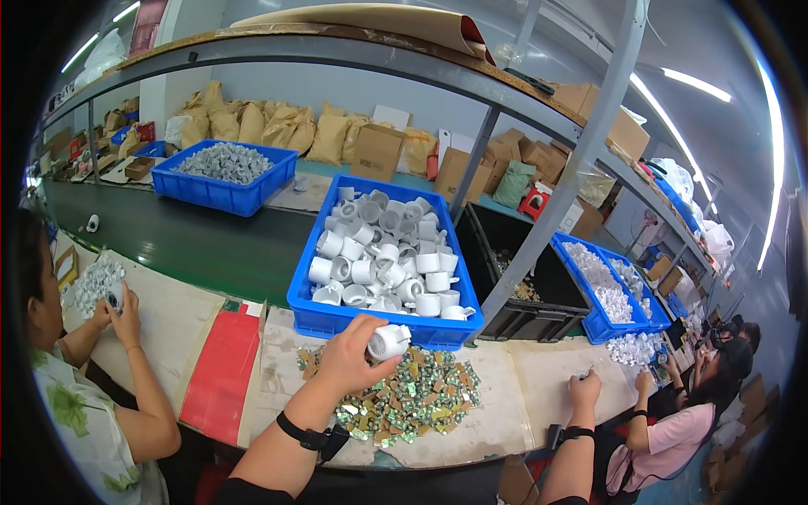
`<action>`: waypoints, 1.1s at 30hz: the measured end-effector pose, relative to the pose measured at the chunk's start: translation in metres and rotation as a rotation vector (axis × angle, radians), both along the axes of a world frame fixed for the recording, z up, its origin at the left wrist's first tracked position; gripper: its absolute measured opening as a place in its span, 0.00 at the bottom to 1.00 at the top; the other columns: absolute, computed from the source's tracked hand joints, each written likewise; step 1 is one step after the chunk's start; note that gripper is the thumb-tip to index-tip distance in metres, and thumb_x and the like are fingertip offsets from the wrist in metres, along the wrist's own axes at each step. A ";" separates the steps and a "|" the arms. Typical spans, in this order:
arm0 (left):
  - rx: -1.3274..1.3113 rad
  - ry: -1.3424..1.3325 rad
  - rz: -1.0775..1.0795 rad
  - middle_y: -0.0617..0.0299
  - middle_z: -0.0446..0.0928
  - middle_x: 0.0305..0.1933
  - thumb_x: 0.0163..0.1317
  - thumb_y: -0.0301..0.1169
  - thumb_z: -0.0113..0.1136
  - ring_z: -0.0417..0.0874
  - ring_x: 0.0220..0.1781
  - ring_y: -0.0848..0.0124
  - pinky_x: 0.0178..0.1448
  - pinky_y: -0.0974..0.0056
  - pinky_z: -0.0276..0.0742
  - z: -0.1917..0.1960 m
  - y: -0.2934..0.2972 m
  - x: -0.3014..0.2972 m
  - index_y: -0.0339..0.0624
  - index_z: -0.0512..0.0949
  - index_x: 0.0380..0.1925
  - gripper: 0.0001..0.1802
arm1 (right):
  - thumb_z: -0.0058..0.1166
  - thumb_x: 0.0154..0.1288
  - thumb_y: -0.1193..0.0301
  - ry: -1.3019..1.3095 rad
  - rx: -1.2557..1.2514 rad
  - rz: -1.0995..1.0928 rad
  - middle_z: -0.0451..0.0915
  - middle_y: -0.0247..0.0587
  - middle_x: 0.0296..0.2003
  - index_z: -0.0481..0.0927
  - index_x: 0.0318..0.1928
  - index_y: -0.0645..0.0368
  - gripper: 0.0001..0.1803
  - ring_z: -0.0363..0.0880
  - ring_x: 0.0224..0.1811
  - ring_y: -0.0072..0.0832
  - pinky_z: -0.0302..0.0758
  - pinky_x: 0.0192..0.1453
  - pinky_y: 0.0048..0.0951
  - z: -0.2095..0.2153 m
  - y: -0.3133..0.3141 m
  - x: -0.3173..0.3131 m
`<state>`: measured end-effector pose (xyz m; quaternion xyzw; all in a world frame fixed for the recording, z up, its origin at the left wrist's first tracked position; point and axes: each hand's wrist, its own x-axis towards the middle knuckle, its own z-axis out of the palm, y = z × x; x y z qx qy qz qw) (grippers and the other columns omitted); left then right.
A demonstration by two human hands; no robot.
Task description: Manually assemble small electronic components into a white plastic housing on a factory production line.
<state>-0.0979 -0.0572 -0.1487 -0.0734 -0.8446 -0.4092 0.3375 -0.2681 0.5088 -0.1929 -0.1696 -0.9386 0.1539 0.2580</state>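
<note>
My left hand grips a white round plastic housing between thumb and fingers, its slotted end showing. It is held at the front edge of a blue bin heaped with similar white cup-shaped housings. Below that hand, a pile of small green and tan circuit boards spreads over the worktable. Farther right, my right hand is closed just above the table; a small dark bit shows at its top, too little to name.
Behind the table a green conveyor belt carries another blue bin of grey parts. A black crate stands to the right, behind a slanting metal post. A red sheet lies left. Co-workers sit on both sides.
</note>
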 end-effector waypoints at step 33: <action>0.786 -0.497 -0.648 0.60 0.73 0.66 0.71 0.25 0.64 0.76 0.69 0.68 0.70 0.60 0.76 -0.019 0.022 -0.015 0.44 0.62 0.73 0.34 | 0.72 0.56 0.79 0.011 -0.789 1.702 0.74 0.55 0.70 0.69 0.74 0.64 0.44 0.76 0.72 0.43 0.73 0.75 0.41 0.026 -0.339 0.056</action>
